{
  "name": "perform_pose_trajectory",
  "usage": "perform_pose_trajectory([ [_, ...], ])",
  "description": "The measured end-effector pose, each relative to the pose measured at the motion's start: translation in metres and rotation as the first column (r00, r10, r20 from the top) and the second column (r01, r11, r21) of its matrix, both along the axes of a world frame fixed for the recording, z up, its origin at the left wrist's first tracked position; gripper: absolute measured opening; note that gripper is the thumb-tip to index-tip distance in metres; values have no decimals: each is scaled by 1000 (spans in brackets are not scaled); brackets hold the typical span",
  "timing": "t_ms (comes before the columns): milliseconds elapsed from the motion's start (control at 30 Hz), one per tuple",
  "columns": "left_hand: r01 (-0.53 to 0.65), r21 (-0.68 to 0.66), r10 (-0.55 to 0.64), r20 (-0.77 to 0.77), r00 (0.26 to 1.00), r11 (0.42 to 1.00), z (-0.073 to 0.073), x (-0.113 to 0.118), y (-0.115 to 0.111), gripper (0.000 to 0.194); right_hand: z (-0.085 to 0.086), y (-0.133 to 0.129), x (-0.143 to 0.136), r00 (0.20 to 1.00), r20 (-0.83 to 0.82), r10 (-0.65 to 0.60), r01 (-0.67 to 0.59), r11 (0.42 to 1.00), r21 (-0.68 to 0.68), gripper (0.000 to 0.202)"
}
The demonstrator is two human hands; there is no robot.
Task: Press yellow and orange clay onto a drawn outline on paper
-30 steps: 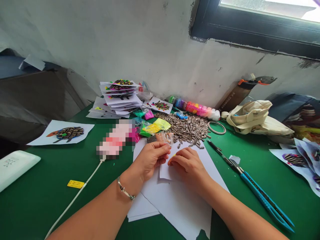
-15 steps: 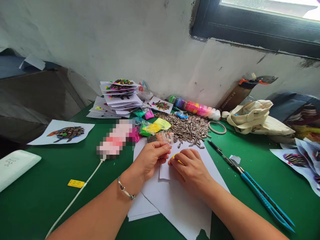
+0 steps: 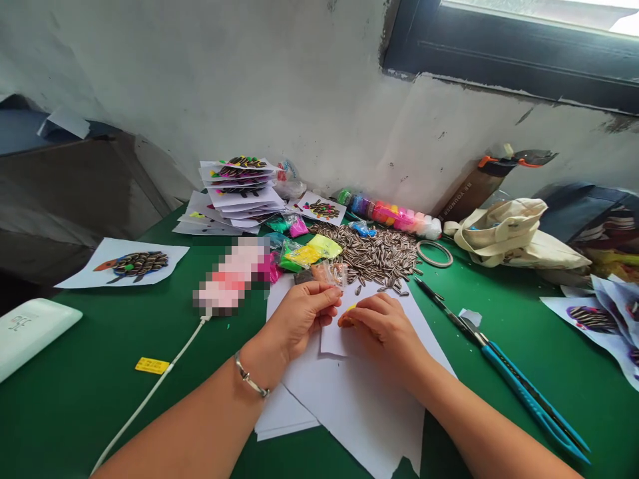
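Observation:
My left hand (image 3: 307, 316) is closed in a pinch above the white sheets, at the left edge of a small white paper (image 3: 337, 340); what its fingertips hold is too small to make out. My right hand (image 3: 387, 329) rests over that small paper with its fingers bent together around a yellow and orange piece (image 3: 348, 315), mostly hidden by the fingers. Larger white sheets (image 3: 359, 412) lie beneath both hands. Just beyond them are a pile of striped sunflower seeds (image 3: 382, 256) and bags of coloured clay (image 3: 312, 251).
A blue-handled tool (image 3: 534, 399) and a tape roll (image 3: 434, 254) lie on the right. Stacked seed pictures (image 3: 244, 199) stand at the back left, near a turtle picture (image 3: 142, 264). A white cable (image 3: 144, 399) crosses the left side.
My right hand has shifted its fingers, and less of the yellow shows between them. The small paper has moved slightly right. My left hand stays nearly still.

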State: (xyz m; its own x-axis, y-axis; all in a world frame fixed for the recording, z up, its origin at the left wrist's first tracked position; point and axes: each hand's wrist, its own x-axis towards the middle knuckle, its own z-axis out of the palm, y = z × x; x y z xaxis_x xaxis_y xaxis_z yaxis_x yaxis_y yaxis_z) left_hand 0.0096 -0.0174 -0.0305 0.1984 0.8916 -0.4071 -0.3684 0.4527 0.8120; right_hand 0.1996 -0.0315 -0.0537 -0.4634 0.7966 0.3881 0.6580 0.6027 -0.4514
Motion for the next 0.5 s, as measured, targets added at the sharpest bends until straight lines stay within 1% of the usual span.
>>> perform_pose_trajectory([
  [100, -6, -45, 9, 45, 999, 999, -1, -1, 1, 35, 5, 1, 3, 1000, 13, -3, 4, 999, -39, 21],
  [233, -7, -39, 8, 42, 999, 999, -2, -1, 0, 35, 8, 3, 10, 998, 50, 27, -24, 997, -73, 24],
  [367, -5, -34, 6, 39, 999, 999, -2, 0, 1, 35, 2, 4, 11, 992, 112, 60, -56, 998, -43, 21],
  [500, -3, -17, 4, 39, 999, 1000, -1, 1, 1, 35, -6, 3, 7, 981, 188, 54, -58, 998, 20, 14],
])
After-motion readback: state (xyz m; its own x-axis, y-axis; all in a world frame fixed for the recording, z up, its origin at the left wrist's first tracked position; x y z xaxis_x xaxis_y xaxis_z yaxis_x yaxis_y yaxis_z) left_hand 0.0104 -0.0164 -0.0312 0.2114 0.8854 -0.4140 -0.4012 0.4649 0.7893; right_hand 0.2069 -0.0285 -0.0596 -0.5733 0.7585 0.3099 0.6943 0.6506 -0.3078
